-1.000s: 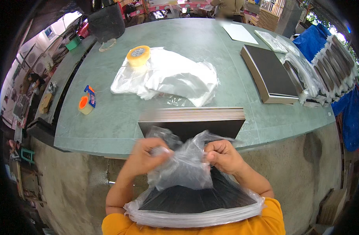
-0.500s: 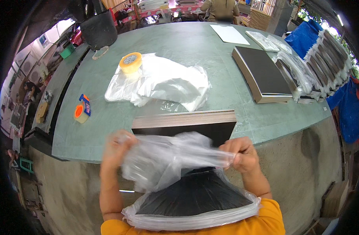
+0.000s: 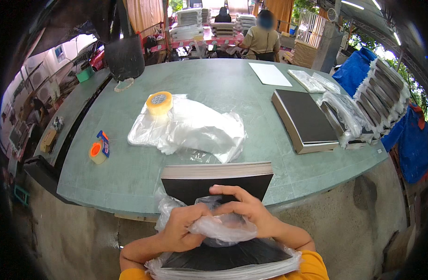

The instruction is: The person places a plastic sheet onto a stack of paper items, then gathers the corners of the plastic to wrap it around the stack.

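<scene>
Close to my body, a black stack of flat sheets or boards [image 3: 225, 255] sits inside a clear plastic bag [image 3: 221, 232]. The bag's loose mouth is gathered above the stack. My left hand [image 3: 185, 227] is closed on the bunched plastic. My right hand [image 3: 249, 211] grips it from the other side, its index finger stretched toward the left. Just beyond my hands, a second stack of boards [image 3: 217, 172] leans over the table's near edge, its black face toward me and its pale layered edges on top.
On the green table [image 3: 106, 179] lie clear bags [image 3: 195, 123], a wide tape roll [image 3: 159, 103] and a tape dispenser [image 3: 99, 149]. At right are a black-topped stack [image 3: 305, 116], wrapped bundles [image 3: 382, 95] and a white sheet [image 3: 270, 73]. A person [image 3: 261, 39] is beyond the far edge.
My hands have come together from wide apart, gathering the stretched plastic into a bunch. The view has tilted up, so the table sits lower in the picture.
</scene>
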{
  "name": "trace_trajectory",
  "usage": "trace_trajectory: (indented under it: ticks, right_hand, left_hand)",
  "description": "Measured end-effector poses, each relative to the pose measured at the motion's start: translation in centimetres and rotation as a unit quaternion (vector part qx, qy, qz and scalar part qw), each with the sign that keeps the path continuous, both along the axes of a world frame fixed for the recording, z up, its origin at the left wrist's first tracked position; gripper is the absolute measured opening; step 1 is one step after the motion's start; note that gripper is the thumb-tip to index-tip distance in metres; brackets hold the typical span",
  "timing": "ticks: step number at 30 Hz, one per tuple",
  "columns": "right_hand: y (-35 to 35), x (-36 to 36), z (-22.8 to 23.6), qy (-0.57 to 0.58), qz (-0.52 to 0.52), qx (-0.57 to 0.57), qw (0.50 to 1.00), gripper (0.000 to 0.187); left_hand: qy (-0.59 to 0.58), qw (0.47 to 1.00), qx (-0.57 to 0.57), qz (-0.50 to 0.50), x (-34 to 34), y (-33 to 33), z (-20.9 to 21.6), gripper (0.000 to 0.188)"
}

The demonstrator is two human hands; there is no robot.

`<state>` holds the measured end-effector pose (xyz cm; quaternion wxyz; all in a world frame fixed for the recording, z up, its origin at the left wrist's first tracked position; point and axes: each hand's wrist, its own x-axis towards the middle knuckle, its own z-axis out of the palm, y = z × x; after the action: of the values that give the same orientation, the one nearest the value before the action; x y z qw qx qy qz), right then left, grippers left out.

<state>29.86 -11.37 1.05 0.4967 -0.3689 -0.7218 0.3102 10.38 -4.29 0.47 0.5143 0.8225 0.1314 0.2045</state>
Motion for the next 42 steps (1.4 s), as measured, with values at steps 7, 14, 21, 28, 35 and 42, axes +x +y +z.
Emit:
trace_trajectory:
  ticks: [7, 14, 21, 28, 35, 42]
  right_hand:
    - [0.0, -2.8, -3.4, -0.034, 0.428, -0.216, 0.877, 0.044]
    - [0.0, 4.3, -0.3, 0.177, 0.525, -0.327, 0.765, 0.027]
    - [-2.4, 5.6, -6.1, -0.589, 0.049, -0.235, 0.772, 0.026]
    - [-2.8, 7.9, -7.3, -0.576, -0.118, -0.062, 0.807, 0.025]
    - [-3.6, 4.8, -1.2, -0.679, 0.049, -0.127, 0.722, 0.016]
    - [-2.5, 7.1, 2.1, -0.191, -0.353, -0.008, 0.916, 0.014]
  left_hand:
    - [-0.157, 0.929, -0.328, -0.064, 0.6, 1.7, -1.2, 0.011]
    - [-0.1, 0.93, -0.248, -0.251, -2.6, 5.8, -4.4, 0.018]
    - [0.243, 0.903, 0.182, -0.305, -0.3, 1.9, -0.3, 0.023]
    - [-0.067, 0.846, 0.417, -0.325, 0.7, -1.8, 0.7, 0.022]
    - [0.398, 0.785, 0.474, -0.027, -2.4, 2.8, -4.4, 0.015]
    - [0.294, 0.902, 0.222, -0.226, -5.0, 1.6, -5.2, 0.024]
